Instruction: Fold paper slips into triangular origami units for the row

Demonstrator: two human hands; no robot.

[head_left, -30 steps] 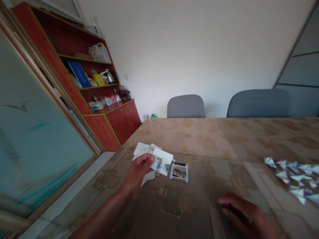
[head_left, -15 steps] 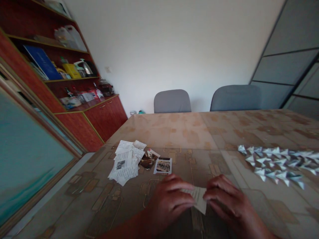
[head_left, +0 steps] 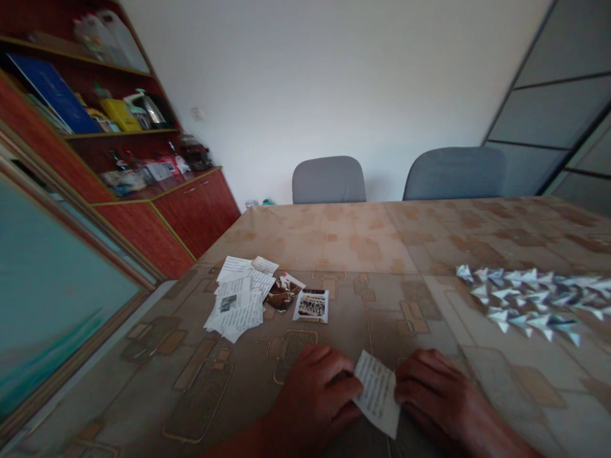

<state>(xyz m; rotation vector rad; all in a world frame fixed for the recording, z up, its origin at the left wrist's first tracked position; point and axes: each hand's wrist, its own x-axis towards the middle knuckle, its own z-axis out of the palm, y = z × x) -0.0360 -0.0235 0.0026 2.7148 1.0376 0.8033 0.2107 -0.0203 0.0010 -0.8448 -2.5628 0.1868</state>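
A small sheet of printed paper point(head_left: 378, 394) is held tilted just above the near part of the table, its text side facing up. My left hand point(head_left: 321, 394) pinches its left edge between thumb and fingers. At the opposite edge, my right hand point(head_left: 436, 391) grips the sheet with curled fingers. Beyond my left hand lies a loose pile of printed paper pieces point(head_left: 236, 302). Beside that pile are a brown picture piece point(head_left: 283, 294) and a small photo piece point(head_left: 312, 306).
Rows of folded paper pieces point(head_left: 534, 296) stand on the right of the patterned tablecloth point(head_left: 353, 242). Two grey chairs point(head_left: 329, 180) are behind the far table edge. A red-brown shelf cabinet point(head_left: 191, 216) with bottles and a kettle is at the left.
The sheet has turned in my hands and shows more of its printed face. My fingers have shifted along its edges. The view has tipped slightly downward.
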